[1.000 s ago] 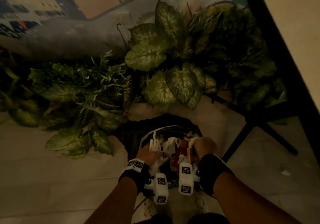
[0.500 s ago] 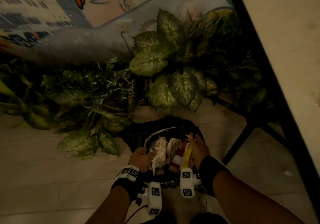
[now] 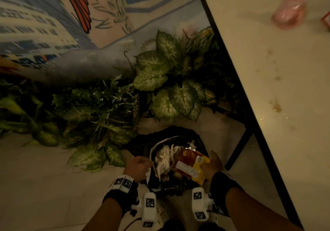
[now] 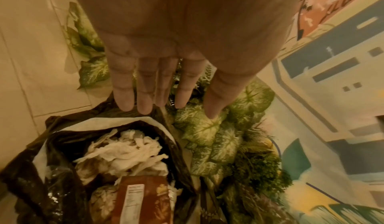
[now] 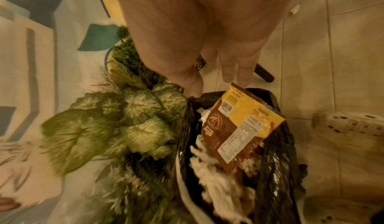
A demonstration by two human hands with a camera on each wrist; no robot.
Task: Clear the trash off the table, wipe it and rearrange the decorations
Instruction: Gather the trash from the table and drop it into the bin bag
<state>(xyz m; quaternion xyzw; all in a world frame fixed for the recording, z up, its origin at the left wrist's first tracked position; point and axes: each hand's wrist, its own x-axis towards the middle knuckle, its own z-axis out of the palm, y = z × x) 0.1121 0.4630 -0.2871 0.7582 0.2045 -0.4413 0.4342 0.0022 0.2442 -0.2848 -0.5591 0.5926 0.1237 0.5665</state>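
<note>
A bin lined with a black bag point(image 3: 141, 147) stands on the floor, heaped with crumpled white napkins point(image 3: 164, 159) and a red and yellow snack bag point(image 3: 191, 163). My left hand point(image 3: 141, 164) hovers at the bin's left rim. In the left wrist view the left hand point(image 4: 172, 106) has straight fingers and holds nothing above the black bag point(image 4: 41, 186). My right hand point(image 3: 212, 164) is at the bin's right side. In the right wrist view the right hand point(image 5: 216, 86) is also straight-fingered, its fingertips point(image 5: 243, 81) at the top edge of the snack bag point(image 5: 241, 129).
The white table point(image 3: 267, 70) at the right carries brown stains, a pink bottle point(image 3: 291, 11) and a red item point(image 3: 326, 19) at the frame edge. Its black leg point(image 3: 239, 150) stands right of the bin. Leafy decorative plants point(image 3: 160, 75) crowd the floor behind and left. A painted wall rises beyond.
Both hands were down on the trash in the bin. They have opened and drawn apart to its two sides. The head view has lifted, bringing the tabletop into sight.
</note>
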